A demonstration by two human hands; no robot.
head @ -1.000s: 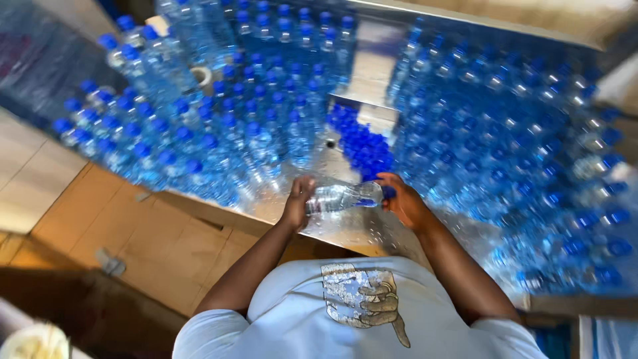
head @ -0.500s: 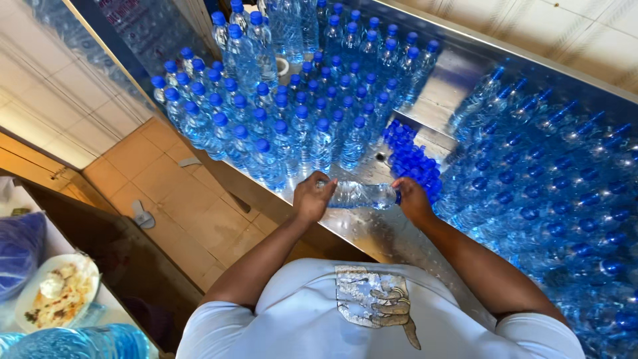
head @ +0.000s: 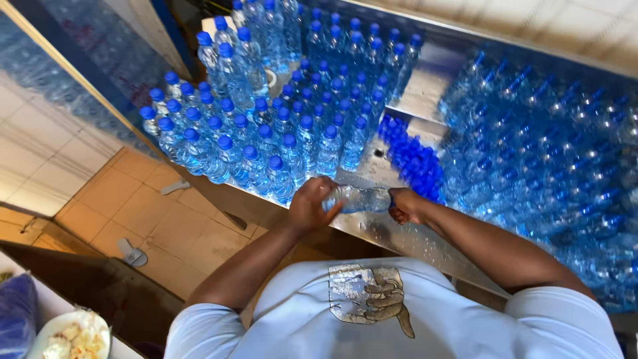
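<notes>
I hold a clear plastic water bottle [head: 359, 198] sideways over the front edge of a wet metal table [head: 425, 80]. My left hand [head: 311, 203] grips its body. My right hand [head: 405, 206] is closed around its neck end, where the cap sits. A heap of loose blue caps [head: 412, 159] lies on the table just beyond my right hand. Several capped bottles [head: 279, 119] stand upright in rows to the left of the caps.
More bottles [head: 545, 153] with blue caps crowd the table's right side. Tan floor tiles [head: 153, 219] and a sandal [head: 131, 252] show below the table's left edge. A plate of food [head: 70, 338] sits at the bottom left.
The view has swung a little to the left. Both hands keep hold of the same bottle at the table's front edge.
</notes>
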